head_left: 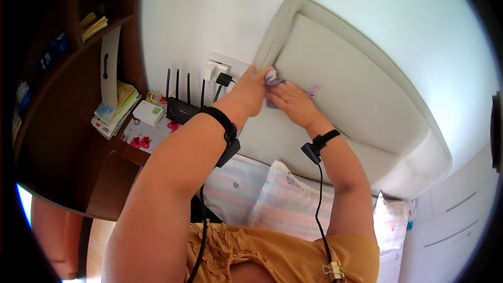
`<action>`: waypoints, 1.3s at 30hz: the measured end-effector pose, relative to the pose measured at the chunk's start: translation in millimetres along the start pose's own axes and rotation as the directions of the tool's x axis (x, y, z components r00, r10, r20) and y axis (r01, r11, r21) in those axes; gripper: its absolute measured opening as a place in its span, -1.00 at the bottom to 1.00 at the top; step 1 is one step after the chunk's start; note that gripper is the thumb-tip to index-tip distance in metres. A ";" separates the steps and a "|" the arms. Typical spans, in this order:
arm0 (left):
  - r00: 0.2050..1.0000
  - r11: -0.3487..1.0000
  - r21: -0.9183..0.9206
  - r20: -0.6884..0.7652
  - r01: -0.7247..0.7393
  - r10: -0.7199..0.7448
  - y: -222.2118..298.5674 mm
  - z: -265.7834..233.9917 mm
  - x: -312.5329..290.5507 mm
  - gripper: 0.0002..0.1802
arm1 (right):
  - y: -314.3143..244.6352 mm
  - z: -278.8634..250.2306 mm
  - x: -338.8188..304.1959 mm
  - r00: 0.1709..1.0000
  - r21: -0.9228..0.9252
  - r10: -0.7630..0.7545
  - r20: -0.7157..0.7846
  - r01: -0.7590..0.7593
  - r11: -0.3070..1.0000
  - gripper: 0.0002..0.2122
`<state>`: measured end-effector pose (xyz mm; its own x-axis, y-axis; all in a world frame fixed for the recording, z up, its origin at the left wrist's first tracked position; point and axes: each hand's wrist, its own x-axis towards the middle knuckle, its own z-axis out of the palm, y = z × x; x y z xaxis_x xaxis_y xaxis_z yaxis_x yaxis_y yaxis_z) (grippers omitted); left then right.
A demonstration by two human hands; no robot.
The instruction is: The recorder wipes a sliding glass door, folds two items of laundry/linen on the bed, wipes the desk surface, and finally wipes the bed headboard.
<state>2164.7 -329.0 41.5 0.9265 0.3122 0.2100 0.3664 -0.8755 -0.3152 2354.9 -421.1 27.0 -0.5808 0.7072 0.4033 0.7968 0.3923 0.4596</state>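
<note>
A crumpled grey-purple cloth (272,79) lies against the left part of the cream padded headboard (346,63). My left hand (252,90) is closed at the headboard's left edge, with a bunch of the cloth by its thumb and fingers. Beside it, my right hand (295,106) presses the cloth on the padding, its fingers close together. A purple end of the cloth sticks out past the right hand's knuckles. Part of the cloth is hidden under the hands. Both wrists carry black straps with small cabled devices.
Left of my left arm, a black router (182,110) with upright antennas stands near a white box (148,113). Plugs fill a wall socket (219,66) by my left hand. Stacked papers (112,112) lie in a dark wooden shelf unit. Pillows (285,199) line the headboard's foot.
</note>
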 end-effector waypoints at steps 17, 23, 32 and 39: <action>0.993 0.996 0.085 -0.115 -0.007 0.017 -0.4 7.3 -7.5 -0.50 | 28.4 -44.6 106.4 0.722 -0.051 0.483 -0.496 -0.579 0.814 -0.58; 0.998 0.970 -0.243 -0.058 -0.031 0.017 -0.9 54.4 -67.6 -0.64 | -24.6 -4.0 77.8 0.785 0.056 0.477 -0.396 -0.498 0.866 -0.59; 0.910 0.467 -0.826 0.122 0.314 -0.396 -12.1 119.2 -223.6 -0.62 | -82.4 48.2 58.4 0.686 0.143 0.639 -0.348 -0.635 0.759 -0.62; 0.824 0.417 -0.803 0.152 0.425 -0.546 -19.1 117.7 -308.9 -0.63 | -130.2 75.0 54.7 0.562 0.401 0.796 -0.224 -0.692 0.601 -0.58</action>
<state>1881.6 -365.3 -126.3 0.5762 0.7913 0.2048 0.4776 -0.5292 0.7013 2231.9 -389.3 -70.2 0.2708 0.5781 0.7697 0.9472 -0.0174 -0.3202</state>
